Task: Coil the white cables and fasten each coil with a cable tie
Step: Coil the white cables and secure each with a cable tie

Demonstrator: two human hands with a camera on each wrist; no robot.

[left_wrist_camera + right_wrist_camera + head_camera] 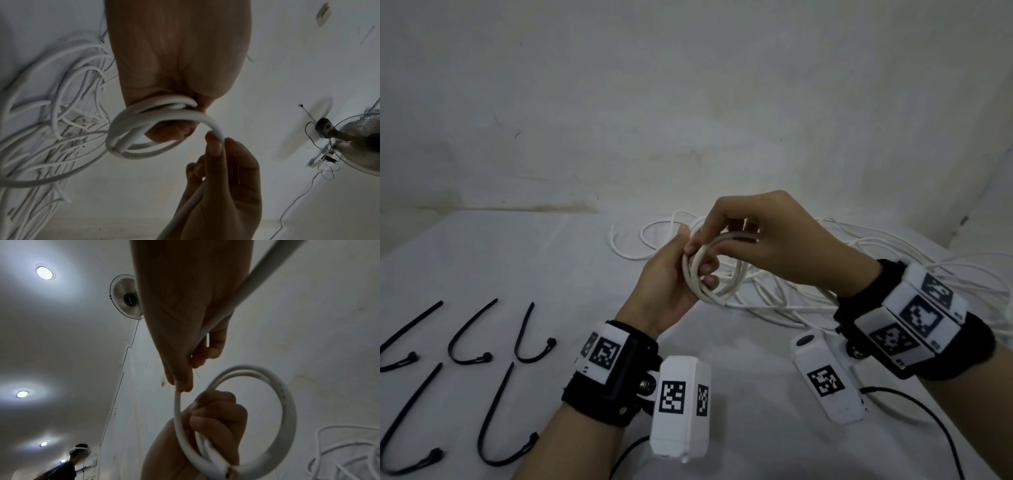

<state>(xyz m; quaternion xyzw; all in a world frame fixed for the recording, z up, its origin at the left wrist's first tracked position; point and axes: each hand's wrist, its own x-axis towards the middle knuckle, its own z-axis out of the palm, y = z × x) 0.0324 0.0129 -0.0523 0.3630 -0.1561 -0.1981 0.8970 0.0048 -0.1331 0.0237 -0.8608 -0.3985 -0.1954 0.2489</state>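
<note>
A small coil of white cable (709, 284) (133, 129) (285, 418) is held above the table. My left hand (681, 270) (216, 418) grips its loops, fingers curled through the ring. My right hand (750, 236) (222, 162) pinches the running strand of the same cable (216, 318) between thumb and forefinger just above the coil. The strand trails back under my right palm to a loose heap of white cables (825, 274) (51, 129) on the table. Several black cable ties (493, 346) lie at the left.
The table wears a white cloth (517, 260) against a white wall. Black wires (928, 418) from the wrist cameras run over the near right. A wall fan (125, 296) and another person (69, 467) show in the right wrist view.
</note>
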